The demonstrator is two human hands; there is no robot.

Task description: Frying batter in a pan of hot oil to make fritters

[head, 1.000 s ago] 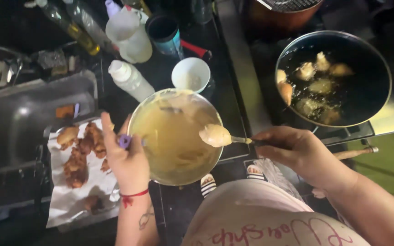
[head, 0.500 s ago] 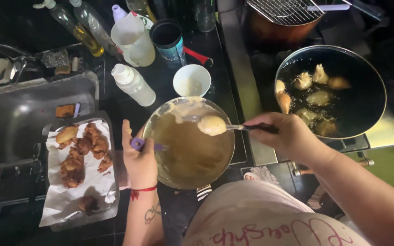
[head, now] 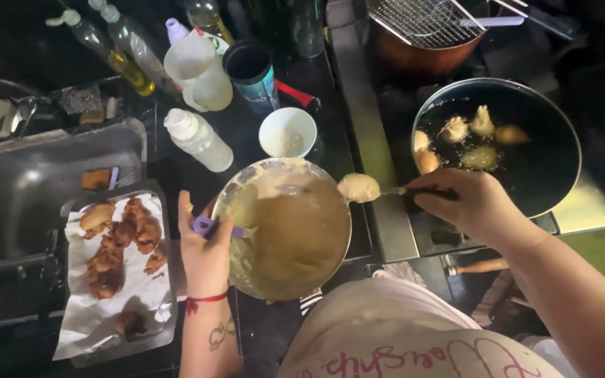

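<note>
Tan batter fills the silvery bowl (head: pixel 246 196), a purple utensil (head: pixel 208 225) crosses its rim, golden-brown fritters (head: pixel 117 245) lie on white paper (head: pixel 92 322), pale yellow pieces (head: pixel 467 140) float in the black pan (head: pixel 561 161), and a red string (head: pixel 204 299) circles the wrist.

Dark counter (head: pixel 344 133) carries batter bowl (head: pixel 285 231), small white bowl (head: pixel 287 131), bottles (head: pixel 197 140), jug (head: pixel 197 70), paper-lined tray (head: pixel 117 280).

At centre frame the batter bowl (head: pixel 295 238) fills the counter, with the small white bowl (head: pixel 287 131), squeeze bottle (head: pixel 197 140) and jug (head: pixel 201 70) crowding the space above it. Toward the right, a bare metal strip (head: pixel 365 119) runs between the bowl and the frying pan (head: pixel 547 126). The lined tray (head: pixel 85 329) blocks the lower left.
</note>
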